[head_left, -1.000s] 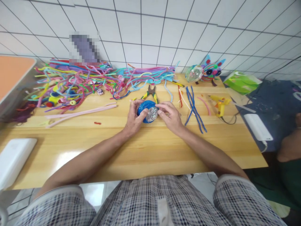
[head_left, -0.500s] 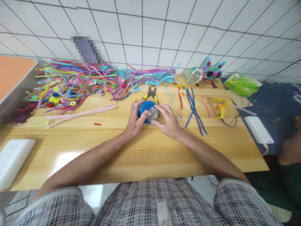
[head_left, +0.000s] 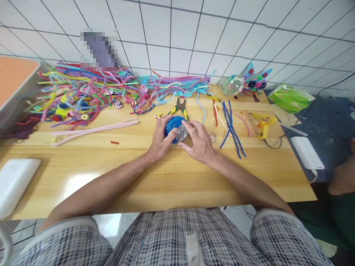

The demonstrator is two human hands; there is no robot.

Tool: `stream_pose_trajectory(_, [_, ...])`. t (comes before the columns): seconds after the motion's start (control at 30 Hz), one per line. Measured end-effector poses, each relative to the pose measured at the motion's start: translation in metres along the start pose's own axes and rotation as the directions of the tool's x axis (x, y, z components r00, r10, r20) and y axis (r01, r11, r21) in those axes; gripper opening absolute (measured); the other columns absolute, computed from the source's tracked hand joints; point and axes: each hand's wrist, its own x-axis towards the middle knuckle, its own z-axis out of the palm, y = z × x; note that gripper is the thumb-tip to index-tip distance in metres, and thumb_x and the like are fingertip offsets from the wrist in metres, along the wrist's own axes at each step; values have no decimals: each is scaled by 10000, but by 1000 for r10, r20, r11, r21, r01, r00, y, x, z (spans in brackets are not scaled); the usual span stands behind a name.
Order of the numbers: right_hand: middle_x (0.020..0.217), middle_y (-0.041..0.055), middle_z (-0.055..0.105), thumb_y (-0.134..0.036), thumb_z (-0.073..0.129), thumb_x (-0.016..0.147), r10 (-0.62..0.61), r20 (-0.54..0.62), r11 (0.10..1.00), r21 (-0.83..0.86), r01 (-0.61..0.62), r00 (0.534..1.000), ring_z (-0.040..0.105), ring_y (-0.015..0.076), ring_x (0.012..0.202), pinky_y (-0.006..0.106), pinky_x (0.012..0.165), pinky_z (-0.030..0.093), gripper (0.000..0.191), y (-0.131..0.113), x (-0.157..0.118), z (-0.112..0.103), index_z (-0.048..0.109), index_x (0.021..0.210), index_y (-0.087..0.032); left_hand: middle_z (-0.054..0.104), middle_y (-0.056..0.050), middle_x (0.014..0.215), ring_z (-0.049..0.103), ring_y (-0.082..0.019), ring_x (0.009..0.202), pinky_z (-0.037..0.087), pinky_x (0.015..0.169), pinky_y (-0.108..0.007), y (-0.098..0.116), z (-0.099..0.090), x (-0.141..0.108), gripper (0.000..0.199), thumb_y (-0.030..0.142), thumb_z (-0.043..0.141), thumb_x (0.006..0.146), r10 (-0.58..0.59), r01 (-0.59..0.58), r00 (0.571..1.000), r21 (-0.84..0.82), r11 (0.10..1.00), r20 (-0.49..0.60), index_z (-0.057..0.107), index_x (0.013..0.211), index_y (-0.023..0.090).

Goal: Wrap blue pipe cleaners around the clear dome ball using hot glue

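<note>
Ball (head_left: 173,124) clasped between left hand (head_left: 161,137), on the blue-wrapped side, and right hand (head_left: 200,143), at the clear end seemingly not yet covered, with loose blue pipe cleaners (head_left: 230,127) rightward of that hand.

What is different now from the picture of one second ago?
The right hand moved left: its thumb and fingers now frame the clear end of the ball, and the scissors show more. The left hand still holds the ball. Pliers and glue gun stayed put.
</note>
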Motion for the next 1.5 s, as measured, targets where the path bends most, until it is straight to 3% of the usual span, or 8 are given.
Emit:
stream_pose_trajectory(0.13, [1547, 205, 603, -381, 832, 984, 11, 12, 1000, -17, -11, 1000, 648, 427, 1389, 682, 1172, 601, 862, 1, -1, -1, 426, 1741, -311, 675, -130, 1507, 612, -335, 1457, 490, 1300, -572, 3, -1, 0, 600, 696, 587, 1117, 0, 0, 1000, 10, 1000, 12, 613, 1539, 270])
stream_pose_trajectory(0.43, [1578, 235, 580, -434, 796, 1015, -40, 4, 998, -39, 40, 999, 629, 439, 1429, 697, 1172, 592, 858, -2, 2, -3, 395, 1754, -263, 670, -123, 1488, 619, -322, 1440, 498, 1285, -551, 3, -2, 1, 592, 687, 590, 1123, 32, -32, 999, 19, 999, 7, 613, 1532, 259])
stream_pose_trajectory(0.63, [1610, 198, 590, -495, 773, 1026, 14, 3, 998, 62, -15, 1000, 610, 426, 1477, 700, 1243, 542, 807, -4, 4, -4, 433, 1730, -296, 668, -126, 1473, 631, -329, 1412, 517, 1255, -535, 3, -2, 2, 612, 723, 593, 1106, 11, -11, 1000, 22, 1000, 4, 620, 1508, 262])
stream_pose_trajectory(0.77, [1395, 145, 726, -407, 751, 1050, 5, -157, 993, 115, 13, 988, 708, 355, 1318, 615, 1130, 622, 472, -8, 7, -9, 627, 1495, -307, 667, -128, 1470, 627, -327, 1416, 512, 1265, -524, 2, -2, 3, 617, 721, 601, 1102, 17, -18, 1000, 13, 1000, 3, 623, 1503, 253])
stream_pose_trajectory(0.9, [1088, 79, 784, -350, 703, 1068, 36, -179, 991, 137, -11, 983, 771, 285, 1031, 518, 924, 671, 61, -11, 9, -16, 749, 1084, -314, 672, -117, 1466, 629, -337, 1406, 505, 1264, -542, 1, -1, 4, 606, 731, 612, 1088, 6, -6, 1000, -6, 1000, -6, 635, 1491, 279])
stream_pose_trajectory(0.97, [1028, 71, 787, -356, 676, 1077, 42, -170, 989, 150, -16, 985, 772, 270, 964, 494, 865, 669, 124, -11, 10, -18, 758, 997, -309, 677, -111, 1461, 633, -338, 1397, 507, 1259, -541, 1, -1, 4, 605, 737, 610, 1086, 9, -9, 1000, -7, 1000, -5, 637, 1486, 284])
stream_pose_trajectory(1.17, [962, 55, 801, -324, 608, 1115, 15, -211, 974, 223, 33, 977, 775, 248, 931, 464, 847, 649, 209, -10, 11, -21, 761, 975, -295, 668, -122, 1479, 627, -331, 1412, 506, 1268, -527, 3, -3, 4, 579, 686, 602, 1115, 44, -45, 999, 18, 999, 23, 620, 1508, 261])
stream_pose_trajectory(1.5, [750, 24, 658, -566, 441, 1168, 205, -282, 958, 254, -133, 937, 697, 240, 770, 468, 783, 618, 510, 7, 13, -23, 612, 776, -289, 680, -107, 1464, 626, -332, 1405, 500, 1268, -530, 2, -1, 5, 600, 721, 617, 1095, 33, -33, 999, -6, 999, 10, 631, 1492, 271])
